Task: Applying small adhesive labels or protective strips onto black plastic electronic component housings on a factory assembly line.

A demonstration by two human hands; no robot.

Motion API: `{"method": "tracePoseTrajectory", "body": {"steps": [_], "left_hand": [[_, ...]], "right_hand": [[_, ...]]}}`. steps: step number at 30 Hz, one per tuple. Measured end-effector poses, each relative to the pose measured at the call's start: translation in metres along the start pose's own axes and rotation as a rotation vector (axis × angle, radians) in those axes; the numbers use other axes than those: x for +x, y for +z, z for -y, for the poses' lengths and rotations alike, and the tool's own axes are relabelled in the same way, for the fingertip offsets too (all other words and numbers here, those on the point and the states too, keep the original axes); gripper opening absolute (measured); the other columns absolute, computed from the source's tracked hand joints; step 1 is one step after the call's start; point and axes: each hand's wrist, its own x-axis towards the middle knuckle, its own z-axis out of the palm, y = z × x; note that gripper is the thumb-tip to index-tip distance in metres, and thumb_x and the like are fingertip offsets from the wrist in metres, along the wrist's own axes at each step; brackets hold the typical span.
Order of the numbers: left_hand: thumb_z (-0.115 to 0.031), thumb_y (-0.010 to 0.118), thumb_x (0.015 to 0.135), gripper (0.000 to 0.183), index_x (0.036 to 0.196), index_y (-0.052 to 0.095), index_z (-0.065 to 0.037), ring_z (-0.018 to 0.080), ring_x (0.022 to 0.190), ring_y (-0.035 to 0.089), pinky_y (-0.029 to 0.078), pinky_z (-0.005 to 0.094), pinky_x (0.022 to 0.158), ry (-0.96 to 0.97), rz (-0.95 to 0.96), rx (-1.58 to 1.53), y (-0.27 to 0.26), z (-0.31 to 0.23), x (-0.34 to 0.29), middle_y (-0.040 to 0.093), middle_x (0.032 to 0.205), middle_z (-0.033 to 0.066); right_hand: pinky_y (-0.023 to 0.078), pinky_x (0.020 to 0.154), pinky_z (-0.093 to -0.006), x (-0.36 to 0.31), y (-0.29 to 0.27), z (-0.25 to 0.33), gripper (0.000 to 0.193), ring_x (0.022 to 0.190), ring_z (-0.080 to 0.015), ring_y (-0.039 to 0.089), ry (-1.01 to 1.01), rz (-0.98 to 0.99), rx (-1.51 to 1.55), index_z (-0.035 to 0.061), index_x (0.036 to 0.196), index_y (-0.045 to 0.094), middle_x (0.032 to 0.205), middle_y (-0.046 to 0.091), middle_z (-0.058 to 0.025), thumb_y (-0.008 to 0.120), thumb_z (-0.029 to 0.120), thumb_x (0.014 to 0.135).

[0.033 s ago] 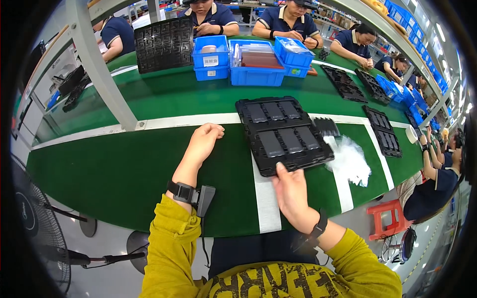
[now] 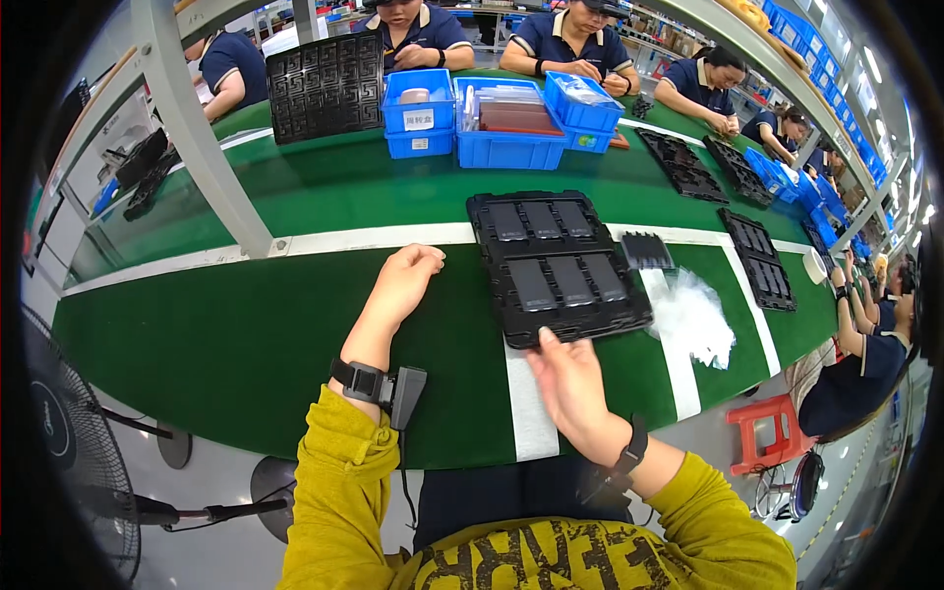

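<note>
A black plastic tray lies on the green table in front of me, slightly right of centre. Flat dark rectangular pieces sit in its pockets in two rows. My right hand is at the tray's near edge, thumb against the rim; the fingertips are partly hidden by the edge. Left of the tray, my left hand rests above the table with fingers curled together. Whether anything is inside them does not show. A strap with a small dark device is round my left wrist.
Beside the tray are a small black slotted piece and a heap of clear plastic bags. Another loaded tray lies farther right. Blue bins stand across the table, with co-workers behind. A metal post rises at left.
The tray has shifted slightly left, its near right corner swinging down and left. My right hand has moved a little left with it. My left hand looks still.
</note>
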Motion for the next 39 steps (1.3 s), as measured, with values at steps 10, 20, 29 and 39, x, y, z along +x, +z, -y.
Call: {"method": "tracePoseTrajectory", "body": {"steps": [10, 20, 29, 39], "left_hand": [[-0.061, 0.068, 0.052, 0.112, 0.133, 0.020, 0.000, 0.0359, 0.130, 0.007, 0.005, 0.0470, 0.104, 0.195, 0.388, 0.972, 0.013, -0.012, -0.036, 0.014, 0.136, 0.0273], [-0.038, 0.061, 0.074, 0.061, 0.122, 0.042, -0.004, 0.0332, 0.123, 0.029, 0.019, 0.0443, 0.101, 0.053, -0.242, 1.023, -0.042, 0.009, -0.005, 0.035, 0.129, 0.0203], [-0.057, 0.070, 0.053, 0.108, 0.132, 0.024, 0.000, 0.0284, 0.131, 0.006, 0.004, 0.0445, 0.105, 0.213, 0.322, 1.034, 0.004, -0.006, -0.013, 0.010, 0.139, 0.0227], [-0.042, 0.054, 0.079, 0.071, 0.131, 0.027, -0.002, 0.0221, 0.130, 0.016, 0.007, 0.0438, 0.105, 0.244, 0.138, 0.991, 0.008, 0.004, 0.001, 0.019, 0.140, 0.0137]], "right_hand": [[0.049, 0.076, -0.0354, 0.028, -0.003, 0.069, 0.024, 0.089, -0.0246, 0.059, 0.521, 0.457, -0.741, -0.0013, 0.099, 0.053, 0.098, 0.058, -0.0197, 0.051, 0.018, 0.085], [0.024, 0.100, -0.0432, 0.027, -0.011, 0.077, 0.050, 0.119, -0.0367, 0.034, -0.210, 0.745, -1.541, -0.0081, 0.118, 0.039, 0.122, 0.039, -0.0273, 0.045, 0.030, 0.086], [0.013, 0.103, -0.0454, 0.071, -0.038, 0.066, 0.072, 0.127, -0.0402, 0.012, -0.262, 0.520, -2.022, -0.0100, 0.128, 0.023, 0.133, 0.017, -0.0312, 0.036, 0.047, 0.086], [0.016, 0.104, -0.0368, 0.105, -0.035, 0.080, 0.070, 0.128, -0.0372, 0.015, -0.099, 0.455, -1.857, -0.0096, 0.128, 0.023, 0.132, 0.018, -0.0321, 0.040, 0.044, 0.086]]}}
